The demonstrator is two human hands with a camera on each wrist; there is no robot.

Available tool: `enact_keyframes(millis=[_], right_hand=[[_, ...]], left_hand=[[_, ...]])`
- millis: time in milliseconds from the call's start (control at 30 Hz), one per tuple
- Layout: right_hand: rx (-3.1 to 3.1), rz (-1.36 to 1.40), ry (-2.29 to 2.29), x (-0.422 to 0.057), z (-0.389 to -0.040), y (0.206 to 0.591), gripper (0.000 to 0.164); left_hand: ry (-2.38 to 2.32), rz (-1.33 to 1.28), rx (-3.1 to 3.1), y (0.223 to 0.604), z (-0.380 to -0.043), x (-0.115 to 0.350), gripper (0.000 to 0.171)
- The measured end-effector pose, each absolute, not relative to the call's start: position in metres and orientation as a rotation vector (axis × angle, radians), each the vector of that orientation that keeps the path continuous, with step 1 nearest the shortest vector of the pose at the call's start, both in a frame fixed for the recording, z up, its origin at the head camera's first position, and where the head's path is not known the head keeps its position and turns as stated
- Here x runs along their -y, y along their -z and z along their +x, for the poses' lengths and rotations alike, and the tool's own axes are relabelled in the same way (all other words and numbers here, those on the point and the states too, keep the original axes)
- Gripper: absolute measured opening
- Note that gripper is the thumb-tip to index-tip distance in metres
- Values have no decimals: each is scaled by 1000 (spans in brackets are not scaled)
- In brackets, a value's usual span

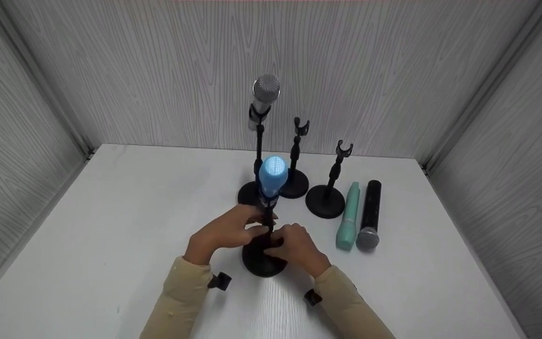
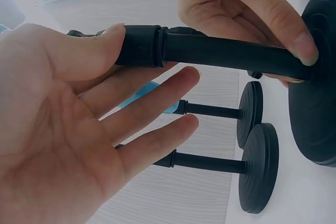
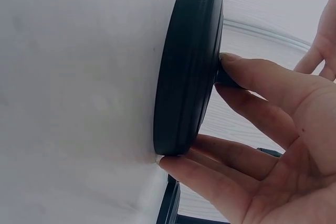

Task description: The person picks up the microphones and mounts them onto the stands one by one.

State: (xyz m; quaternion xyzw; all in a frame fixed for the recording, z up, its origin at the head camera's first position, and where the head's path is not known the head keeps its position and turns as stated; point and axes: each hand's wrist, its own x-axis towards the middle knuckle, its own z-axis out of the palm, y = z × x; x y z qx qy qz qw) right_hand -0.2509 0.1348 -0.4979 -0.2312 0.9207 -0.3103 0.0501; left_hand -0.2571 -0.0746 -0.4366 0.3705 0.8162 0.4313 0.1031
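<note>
The left hand (image 1: 231, 228) pinched the collar (image 2: 140, 45) of the black stand (image 1: 264, 266) between thumb and forefinger, its other fingers spread; the right hand (image 1: 299, 249) gripped the foot of the pole, fingertips touching the base (image 3: 186, 72). The stand stood upright on the table (image 1: 125, 235) between them, its long axis vertical, the right hand nearer the base, the left nearer the blue microphone (image 1: 273, 174) on top. Beyond and rightward stood two bare stands (image 1: 326, 202).
</note>
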Motion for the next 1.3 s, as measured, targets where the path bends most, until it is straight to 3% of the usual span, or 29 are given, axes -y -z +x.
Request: enact_keyframes(millis=[267,1067,1300], right_hand=[[-2815,-725,937,-135,-250,497,12],[-2820,-749,930,-136,-251,497,11],[-2844,-788,922,-136,-252,499,18]], left_hand=[[-1272,1083,-2396,439,-259,74,32],[-1240,1065,-2482,436,-257,72,21],[-1223,1083,-2486,436,-258,73,19]])
